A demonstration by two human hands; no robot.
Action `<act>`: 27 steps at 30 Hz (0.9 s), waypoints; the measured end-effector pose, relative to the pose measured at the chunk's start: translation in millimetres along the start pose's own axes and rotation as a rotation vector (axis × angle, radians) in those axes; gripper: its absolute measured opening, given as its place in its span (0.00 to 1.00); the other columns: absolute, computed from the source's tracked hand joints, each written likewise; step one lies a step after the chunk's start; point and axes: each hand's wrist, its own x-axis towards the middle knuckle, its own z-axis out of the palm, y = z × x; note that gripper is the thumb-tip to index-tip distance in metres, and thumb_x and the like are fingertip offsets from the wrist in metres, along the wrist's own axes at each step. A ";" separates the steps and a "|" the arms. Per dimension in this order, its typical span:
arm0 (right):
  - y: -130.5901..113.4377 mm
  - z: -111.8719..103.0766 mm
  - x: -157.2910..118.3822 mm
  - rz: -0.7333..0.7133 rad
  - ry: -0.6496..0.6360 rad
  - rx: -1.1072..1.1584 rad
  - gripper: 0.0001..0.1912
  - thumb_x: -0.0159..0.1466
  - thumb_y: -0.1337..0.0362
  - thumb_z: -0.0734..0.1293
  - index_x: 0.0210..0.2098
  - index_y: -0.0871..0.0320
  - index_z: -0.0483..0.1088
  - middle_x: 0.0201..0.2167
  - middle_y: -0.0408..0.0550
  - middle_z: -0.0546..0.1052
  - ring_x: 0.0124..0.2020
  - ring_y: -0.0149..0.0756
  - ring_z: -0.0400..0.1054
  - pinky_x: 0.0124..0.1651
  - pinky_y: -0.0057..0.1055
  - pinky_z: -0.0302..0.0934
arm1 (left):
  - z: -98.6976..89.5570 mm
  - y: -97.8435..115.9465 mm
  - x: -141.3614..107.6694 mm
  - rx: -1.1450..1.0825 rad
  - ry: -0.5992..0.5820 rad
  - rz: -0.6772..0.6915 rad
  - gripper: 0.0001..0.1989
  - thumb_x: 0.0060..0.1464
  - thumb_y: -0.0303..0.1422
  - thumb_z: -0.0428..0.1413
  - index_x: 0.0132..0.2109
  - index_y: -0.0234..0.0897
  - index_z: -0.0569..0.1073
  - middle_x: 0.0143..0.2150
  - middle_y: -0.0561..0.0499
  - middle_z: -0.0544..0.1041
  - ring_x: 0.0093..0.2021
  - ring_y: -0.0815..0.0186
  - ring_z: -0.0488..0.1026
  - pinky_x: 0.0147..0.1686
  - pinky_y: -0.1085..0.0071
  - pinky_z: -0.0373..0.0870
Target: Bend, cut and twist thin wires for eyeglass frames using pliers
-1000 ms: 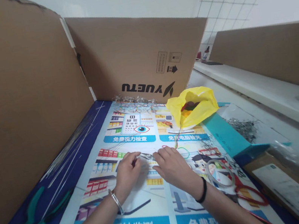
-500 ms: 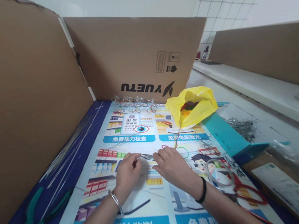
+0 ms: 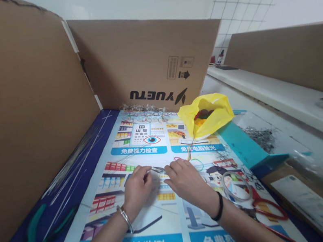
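Over the printed mat, my right hand [image 3: 187,182] curls its fingers round what looks like a small pair of pliers; only their silver jaws [image 3: 157,170] show, pointing left, and the handles are hidden by the palm. My left hand [image 3: 137,187] is closed in a pinch at the tip of these jaws. What lies between its thumb and finger is too small to make out, perhaps a thin wire. Beyond my right hand, red and green threads [image 3: 198,163] lie on the mat, trailing from a yellow plastic bag [image 3: 214,125].
Green-handled pliers [image 3: 34,237] and thin wires [image 3: 76,160] lie at left beside a tall cardboard wall [image 3: 22,103]. At right are red-handled scissors [image 3: 271,209], a tape roll [image 3: 238,197], a cardboard box [image 3: 313,198] and wire bits [image 3: 259,137]. Tangled wire scraps [image 3: 145,110] line the back.
The hands and jaws stay in nearly the same pose. The whole view has shifted very slightly.
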 end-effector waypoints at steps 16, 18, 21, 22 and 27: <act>1.4 3.6 -0.9 0.003 0.008 0.013 0.13 0.60 0.58 0.66 0.39 0.60 0.65 0.33 0.50 0.69 0.39 0.42 0.62 0.43 0.39 0.56 | -0.4 -0.4 0.2 -0.002 -0.018 0.052 0.11 0.53 0.26 0.46 0.39 0.38 0.72 0.33 0.51 0.72 0.36 0.66 0.70 0.38 0.69 0.66; 2.0 4.2 -1.4 0.003 0.002 0.013 0.13 0.60 0.58 0.67 0.40 0.60 0.65 0.33 0.50 0.69 0.39 0.42 0.62 0.43 0.38 0.56 | -0.7 -1.0 0.1 0.008 -0.021 0.055 0.11 0.53 0.25 0.47 0.38 0.38 0.72 0.33 0.51 0.72 0.36 0.66 0.70 0.38 0.70 0.66; 3.3 4.9 -2.1 -0.001 -0.003 0.011 0.13 0.60 0.58 0.66 0.40 0.59 0.65 0.33 0.49 0.69 0.39 0.41 0.62 0.43 0.38 0.56 | -0.9 -2.4 0.2 0.015 -0.021 0.060 0.11 0.53 0.25 0.47 0.38 0.38 0.72 0.33 0.51 0.72 0.35 0.66 0.70 0.38 0.70 0.66; 3.7 4.8 -2.2 -0.002 -0.003 0.009 0.13 0.61 0.58 0.66 0.40 0.59 0.65 0.33 0.49 0.69 0.39 0.41 0.62 0.42 0.38 0.56 | -0.9 -2.8 0.3 0.014 -0.021 0.063 0.11 0.53 0.25 0.47 0.38 0.38 0.72 0.33 0.51 0.72 0.36 0.66 0.69 0.38 0.70 0.66; 2.8 0.9 -1.1 0.004 -0.016 0.017 0.15 0.60 0.57 0.67 0.41 0.60 0.65 0.33 0.50 0.69 0.39 0.42 0.62 0.42 0.38 0.56 | -0.3 -2.5 -0.7 0.037 -0.003 0.073 0.10 0.54 0.26 0.47 0.38 0.38 0.72 0.34 0.51 0.72 0.36 0.66 0.70 0.38 0.69 0.66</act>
